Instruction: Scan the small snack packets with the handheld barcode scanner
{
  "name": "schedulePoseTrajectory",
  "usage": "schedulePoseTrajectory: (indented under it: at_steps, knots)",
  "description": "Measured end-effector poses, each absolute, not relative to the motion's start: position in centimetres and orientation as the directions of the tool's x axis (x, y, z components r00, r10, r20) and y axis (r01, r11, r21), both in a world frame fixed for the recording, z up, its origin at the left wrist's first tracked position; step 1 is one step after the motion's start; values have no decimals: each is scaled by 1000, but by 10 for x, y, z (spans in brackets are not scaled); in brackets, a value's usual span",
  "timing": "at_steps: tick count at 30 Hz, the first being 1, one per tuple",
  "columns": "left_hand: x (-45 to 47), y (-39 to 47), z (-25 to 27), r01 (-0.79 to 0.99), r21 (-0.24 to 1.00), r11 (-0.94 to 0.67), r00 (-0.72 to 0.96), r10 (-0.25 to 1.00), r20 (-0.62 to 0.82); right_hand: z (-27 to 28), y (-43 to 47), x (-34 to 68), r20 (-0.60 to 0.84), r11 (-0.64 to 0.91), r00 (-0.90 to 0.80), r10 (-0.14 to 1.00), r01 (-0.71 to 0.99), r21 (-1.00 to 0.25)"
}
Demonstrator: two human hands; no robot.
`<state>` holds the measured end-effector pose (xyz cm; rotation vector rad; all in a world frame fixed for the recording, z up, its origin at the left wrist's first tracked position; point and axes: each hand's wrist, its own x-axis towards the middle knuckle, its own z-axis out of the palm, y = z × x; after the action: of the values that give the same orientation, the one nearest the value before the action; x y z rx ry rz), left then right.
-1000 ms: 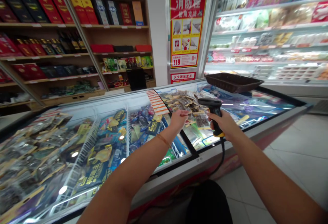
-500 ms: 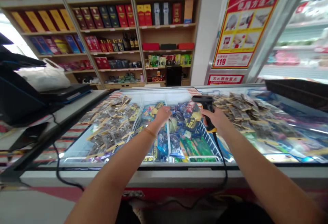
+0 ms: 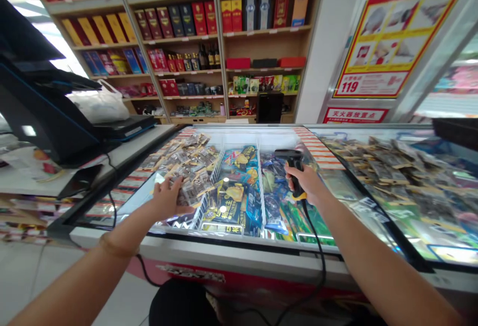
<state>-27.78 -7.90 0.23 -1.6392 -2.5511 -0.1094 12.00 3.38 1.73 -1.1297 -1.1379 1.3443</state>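
My left hand (image 3: 170, 200) is open, fingers spread, over the left pile of small clear packets with brown contents (image 3: 186, 164). Whether it touches them I cannot tell. My right hand (image 3: 308, 182) is wrapped round the grip of a black barcode scanner (image 3: 296, 166) with a yellow-tipped base. The scanner is above the middle of the chest freezer (image 3: 239, 247), and its black cable (image 3: 320, 239) hangs down over the front edge. Under the hands, white wire baskets (image 3: 262, 201) hold blue, yellow and green ice-cream packs (image 3: 229, 204).
Another pile of small packets (image 3: 396, 166) lies to the right. A red-and-white striped strip (image 3: 317, 147) crosses the freezer's glass. On the left counter stand a black checkout terminal (image 3: 45, 112) and a white plastic bag (image 3: 102, 104); a dark phone-like slab (image 3: 80, 180) lies nearby. Shelves (image 3: 179, 40) of boxes stand behind.
My left hand has moved left from beside the scanner to the left packets, and its fingers have spread. My right hand still holds the scanner. The view has shifted left.
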Motion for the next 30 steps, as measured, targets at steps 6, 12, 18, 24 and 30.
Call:
schedulePoseTrajectory:
  at_steps: [6,12,18,24,30]
  knots:
    - [-241,-65,-16,909,128,396,-415,881,226,13,32,124,-74,-86,-88,993,-136,-987]
    - [-230,-7,-4,906,215,365,-413,875,253,16,27,123,-89,-94,-63,994,-95,-991]
    - [-230,26,5,896,243,372,-436,841,320,20,23,124,-50,-55,-59,997,-80,-995]
    - [-214,27,17,898,299,324,-433,775,460,20,23,127,-40,-48,-95,995,-83,-995]
    - [-178,46,28,858,508,-79,-220,836,502,25,21,127,-48,-55,-76,996,-92,-994]
